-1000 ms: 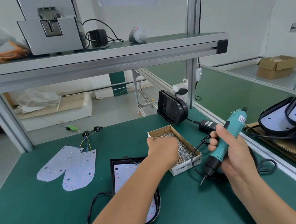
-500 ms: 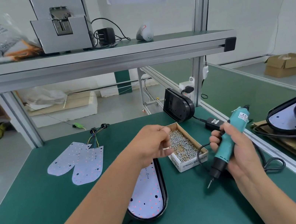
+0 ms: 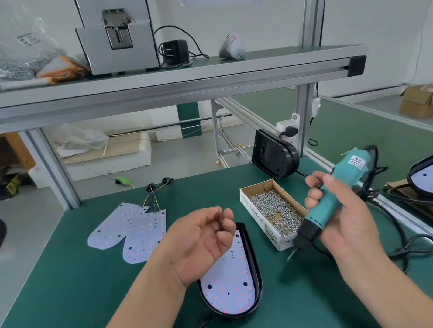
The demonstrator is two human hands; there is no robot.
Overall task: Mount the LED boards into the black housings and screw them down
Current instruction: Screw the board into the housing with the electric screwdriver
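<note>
Left hand (image 3: pixel 202 240) now out of screw box (image 3: pixel 257 215), perhaps not empty.

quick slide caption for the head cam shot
Left hand cupped above an LED board seated in its black housing, right hand gripping a teal electric screwdriver beside the screw box.

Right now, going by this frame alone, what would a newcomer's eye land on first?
First, the right hand gripping a teal electric screwdriver, tip pointing down, right of centre. Just left of it stands an open cardboard box of small silver screws. At centre, the left hand, palm up with fingers curled, sits over a black oval housing holding a white LED board.
</note>
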